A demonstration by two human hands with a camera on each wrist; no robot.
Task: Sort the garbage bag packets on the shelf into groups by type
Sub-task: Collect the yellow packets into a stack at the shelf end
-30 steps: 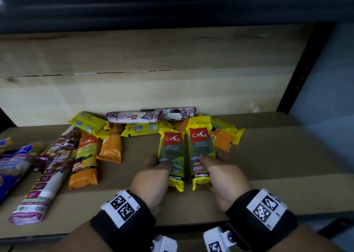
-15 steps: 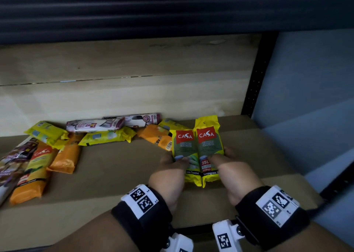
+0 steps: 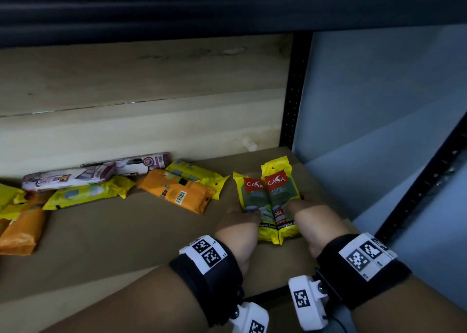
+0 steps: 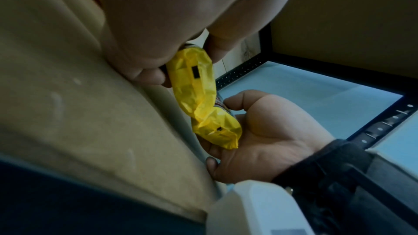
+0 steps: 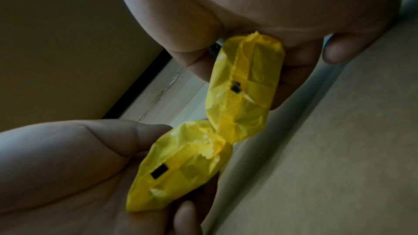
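Hands moved right since 0.5 s ago — my L hand (image 3: 236,227) grips left yellow pkt (image 3: 252,201), R hand (image 3: 312,222) grips right yellow pkt (image 3: 281,193), now near shelf (image 3: 126,231) post (image 3: 294,90).

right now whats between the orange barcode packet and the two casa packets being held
Head view: only the corner of a yellow packet, then bare shelf, between the orange packet and the Casa packets.

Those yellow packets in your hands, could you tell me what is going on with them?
A person is sorting garbage bag packets on a shelf. The left hand holds one yellow-green packet and the right hand holds a matching packet, side by side at the shelf's right end. The orange packet and the others lie apart, in a loose pile to the left.
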